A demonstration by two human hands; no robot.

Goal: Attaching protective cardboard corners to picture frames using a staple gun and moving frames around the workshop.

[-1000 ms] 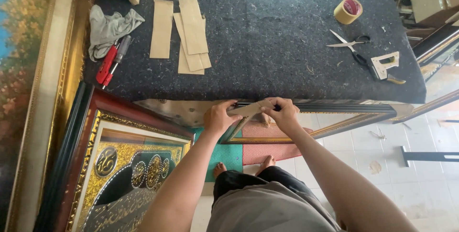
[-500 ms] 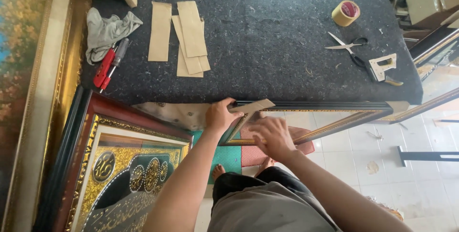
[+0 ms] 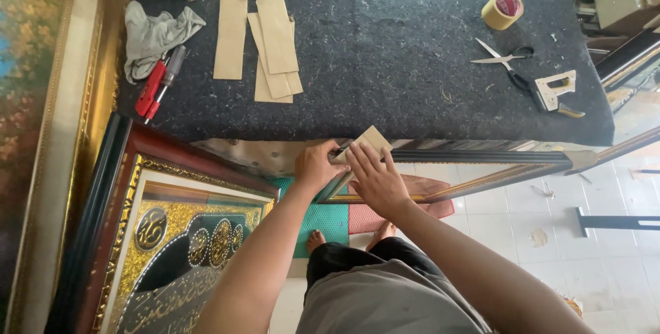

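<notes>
Cardboard corner piece (image 3: 372,139) is sitting on the corner of the dark picture frame (image 3: 481,157), right at the near edge of the felt-covered workbench (image 3: 412,66). Your left hand (image 3: 317,166) is curling closed around that corner from the left, and your right hand (image 3: 375,181) is pressing flat over it with fingers spread — together they are hiding most of the piece, so only its upper tip is showing. Farther back, loose cardboard strips (image 3: 265,45) are lying well apart from you; the scissors (image 3: 505,59) and tape roll (image 3: 502,10) are resting to the right.
</notes>
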